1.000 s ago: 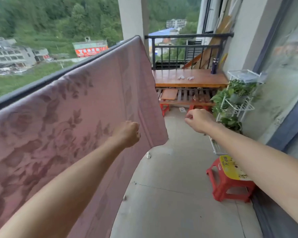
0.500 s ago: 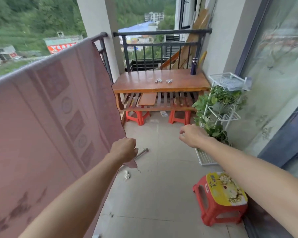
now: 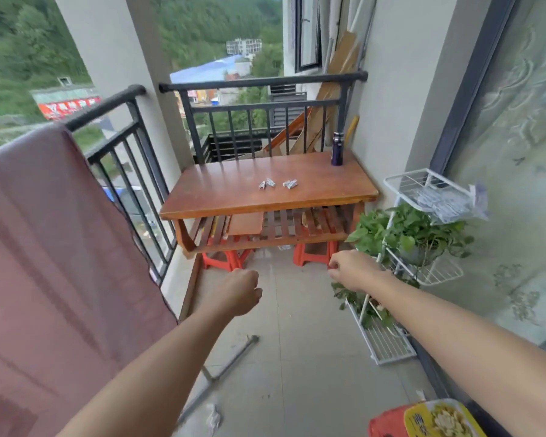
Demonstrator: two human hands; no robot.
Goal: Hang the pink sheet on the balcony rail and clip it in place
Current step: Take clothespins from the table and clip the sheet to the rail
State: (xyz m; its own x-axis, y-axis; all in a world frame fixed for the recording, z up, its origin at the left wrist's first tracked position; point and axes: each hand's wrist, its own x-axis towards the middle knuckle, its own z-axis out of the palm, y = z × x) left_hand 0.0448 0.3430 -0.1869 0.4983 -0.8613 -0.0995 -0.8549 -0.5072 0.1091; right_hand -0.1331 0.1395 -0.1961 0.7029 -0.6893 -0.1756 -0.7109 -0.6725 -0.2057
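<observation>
The pink sheet (image 3: 54, 247) hangs over the dark balcony rail (image 3: 104, 105) on my left and drapes down to the floor. Several metal clips (image 3: 278, 183) lie in two small groups on the wooden table (image 3: 221, 197) ahead. My left hand (image 3: 241, 291) is held out over the floor with its fingers curled in, holding nothing, clear of the sheet's edge. My right hand (image 3: 352, 269) is also stretched forward, fingers loosely curled with nothing in them. Both hands are short of the table.
A purple bottle (image 3: 338, 149) stands at the table's back right. Red stools (image 3: 312, 253) sit under the table; another red stool (image 3: 423, 419) is near my right. A white wire plant rack (image 3: 429, 269) lines the right wall. A metal rod (image 3: 221, 370) lies on the floor.
The view has moved forward along the balcony toward the table. My left hand has come away from the sheet's edge, and both arms now reach toward the table.
</observation>
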